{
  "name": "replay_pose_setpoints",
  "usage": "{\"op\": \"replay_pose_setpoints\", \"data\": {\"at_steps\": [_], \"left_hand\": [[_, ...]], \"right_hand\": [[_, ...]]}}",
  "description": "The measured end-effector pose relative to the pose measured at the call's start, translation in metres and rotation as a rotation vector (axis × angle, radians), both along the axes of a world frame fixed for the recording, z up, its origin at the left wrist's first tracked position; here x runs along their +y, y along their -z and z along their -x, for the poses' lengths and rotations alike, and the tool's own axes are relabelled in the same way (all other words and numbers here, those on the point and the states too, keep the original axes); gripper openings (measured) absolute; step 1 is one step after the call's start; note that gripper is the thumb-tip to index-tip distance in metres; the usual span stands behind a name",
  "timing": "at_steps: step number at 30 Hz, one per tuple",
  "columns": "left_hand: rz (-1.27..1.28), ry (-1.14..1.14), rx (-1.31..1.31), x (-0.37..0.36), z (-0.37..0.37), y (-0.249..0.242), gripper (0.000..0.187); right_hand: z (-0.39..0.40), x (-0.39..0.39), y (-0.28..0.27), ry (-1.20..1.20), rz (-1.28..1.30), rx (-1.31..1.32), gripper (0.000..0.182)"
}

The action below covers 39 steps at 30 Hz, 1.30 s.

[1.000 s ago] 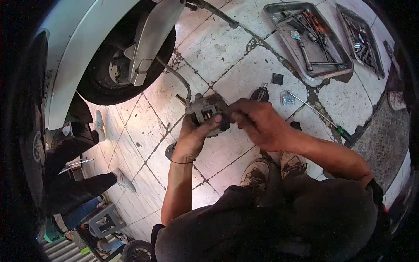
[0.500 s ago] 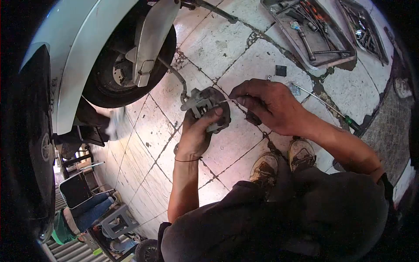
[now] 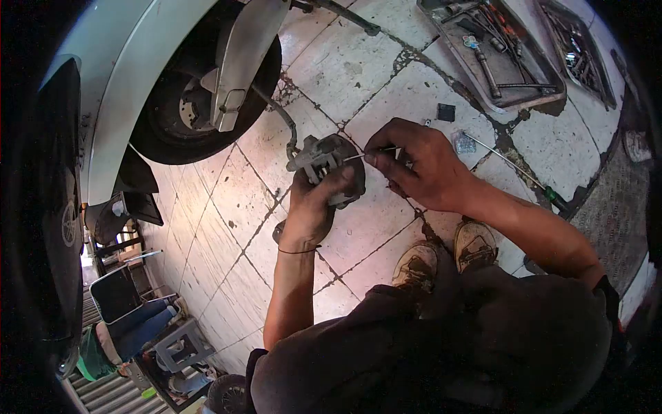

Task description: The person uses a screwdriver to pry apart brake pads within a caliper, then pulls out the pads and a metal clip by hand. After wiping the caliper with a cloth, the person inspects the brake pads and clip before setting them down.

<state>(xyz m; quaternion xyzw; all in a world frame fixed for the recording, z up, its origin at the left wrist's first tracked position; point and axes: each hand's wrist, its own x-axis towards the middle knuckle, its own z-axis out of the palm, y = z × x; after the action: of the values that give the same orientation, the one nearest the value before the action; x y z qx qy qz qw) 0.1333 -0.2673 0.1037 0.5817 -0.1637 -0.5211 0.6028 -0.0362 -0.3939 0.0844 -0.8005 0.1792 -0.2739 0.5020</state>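
Note:
My left hand (image 3: 310,207) is wrapped round a brake caliper (image 3: 323,153) from below, its thumb laid across the near side. The caliper is grey and grimy, held above the floor, and a brake hose (image 3: 281,114) runs from it up toward the wheel. My right hand (image 3: 424,165) is closed in a pinch on a thin metal pin (image 3: 354,157). The pin points left, its tip right at the caliper's side. Part of the caliper is hidden behind my left fingers and thumb.
A scooter wheel (image 3: 183,117) and white bodywork (image 3: 121,90) stand at upper left. Metal trays of tools (image 3: 510,103) lie at upper right. On the tiles are a green-handled screwdriver (image 3: 517,169), a small dark square (image 3: 446,112) and a clear packet (image 3: 464,143). A grey stool (image 3: 183,348) stands lower left.
My right fingers have curled in a little, the pin still held at the caliper. A blurred white shape below the wheel is gone from there. The view has shifted slightly.

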Motion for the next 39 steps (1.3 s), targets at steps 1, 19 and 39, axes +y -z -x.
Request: {"op": "replay_pose_setpoints", "data": {"at_steps": [1, 19, 39], "left_hand": [[-0.021, -0.021, -0.030, -0.002, 0.003, -0.003, 0.049], [0.018, -0.013, -0.180, -0.001, 0.005, 0.002, 0.036], [0.037, -0.030, -0.136, -0.001, 0.005, 0.010, 0.040]], "right_hand": [[-0.001, 0.000, 0.000, -0.004, 0.000, 0.000, 0.028], [-0.001, 0.000, 0.008, 0.029, -0.128, -0.005, 0.022], [-0.005, 0.009, 0.010, 0.049, -0.192, -0.024, 0.022]]}}
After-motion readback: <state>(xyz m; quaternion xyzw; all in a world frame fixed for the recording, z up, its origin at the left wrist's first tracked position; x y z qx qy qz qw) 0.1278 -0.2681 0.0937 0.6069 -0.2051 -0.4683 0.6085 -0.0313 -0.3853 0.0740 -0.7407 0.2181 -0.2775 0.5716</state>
